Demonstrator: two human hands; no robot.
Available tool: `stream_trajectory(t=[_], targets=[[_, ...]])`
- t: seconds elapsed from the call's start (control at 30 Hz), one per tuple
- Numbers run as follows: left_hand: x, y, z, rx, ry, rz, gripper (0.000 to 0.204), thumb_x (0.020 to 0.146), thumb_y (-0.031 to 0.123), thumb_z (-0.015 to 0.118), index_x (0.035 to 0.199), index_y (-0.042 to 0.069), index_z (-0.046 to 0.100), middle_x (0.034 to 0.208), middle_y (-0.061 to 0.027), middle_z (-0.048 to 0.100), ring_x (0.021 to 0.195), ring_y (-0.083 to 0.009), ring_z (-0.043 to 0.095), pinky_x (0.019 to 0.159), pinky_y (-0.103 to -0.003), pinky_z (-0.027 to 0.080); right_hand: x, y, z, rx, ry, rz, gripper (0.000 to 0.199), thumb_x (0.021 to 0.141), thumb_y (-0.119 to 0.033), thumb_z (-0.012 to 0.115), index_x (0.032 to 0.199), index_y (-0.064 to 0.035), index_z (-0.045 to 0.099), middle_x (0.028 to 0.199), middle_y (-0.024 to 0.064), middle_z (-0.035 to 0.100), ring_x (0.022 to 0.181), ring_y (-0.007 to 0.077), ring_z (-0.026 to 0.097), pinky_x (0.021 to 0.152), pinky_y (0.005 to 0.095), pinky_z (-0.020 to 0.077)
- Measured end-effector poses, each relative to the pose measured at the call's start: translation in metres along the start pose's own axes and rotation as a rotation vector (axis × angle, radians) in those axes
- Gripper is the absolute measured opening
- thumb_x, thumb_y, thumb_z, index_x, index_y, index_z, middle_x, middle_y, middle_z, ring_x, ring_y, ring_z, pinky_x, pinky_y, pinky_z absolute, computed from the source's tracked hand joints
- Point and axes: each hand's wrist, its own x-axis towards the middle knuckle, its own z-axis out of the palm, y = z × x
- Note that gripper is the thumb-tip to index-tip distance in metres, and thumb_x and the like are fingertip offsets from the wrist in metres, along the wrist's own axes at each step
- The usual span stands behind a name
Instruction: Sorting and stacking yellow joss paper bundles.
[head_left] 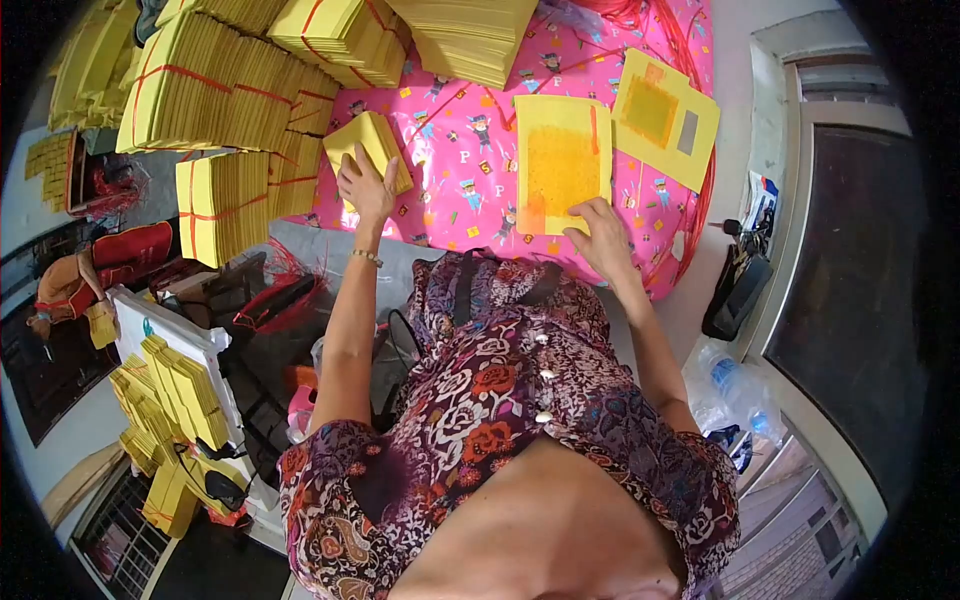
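On the pink printed table cover (440, 150) lies a small stack of yellow envelopes (375, 135), with my left hand (368, 188) resting on its near side, fingers spread. My right hand (605, 242) is at the near right corner of a yellow rectangular sheet (562, 170) with a large orange patch. Its thumb and fingers close on that corner. Beyond it, slightly turned, lies another yellow piece (670, 120) with an orange patch and a grey rectangular window.
Tall bundles of yellow envelopes (200, 90) tied with red strips fill the table's far left. More red strips (680, 40) hang at the far right edge. Another person (70, 280) holds yellow envelopes at left, near a white table (165, 330) with stacks. A plastic bottle (735, 380) stands at right.
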Motion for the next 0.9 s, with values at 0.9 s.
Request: stream_trajectory(t=[0.9], targets=[[-0.052,0.123,-0.071,-0.680,-0.653,0.537,0.063,0.073,0.021,0.077,0.130,0.013,0.050,0.108,-0.0111,0.059,0.091,-0.0231,0.060,0.077,-0.033,0.050,0.013,0.019,0.011,0.094,0.002,-0.275,0.029,0.065,-0.022,0.078,0.091,-0.0120,0.069,0.086,0.0044,0.055,0.083,0.0234,0.057,0.069,0.0350,0.0472]])
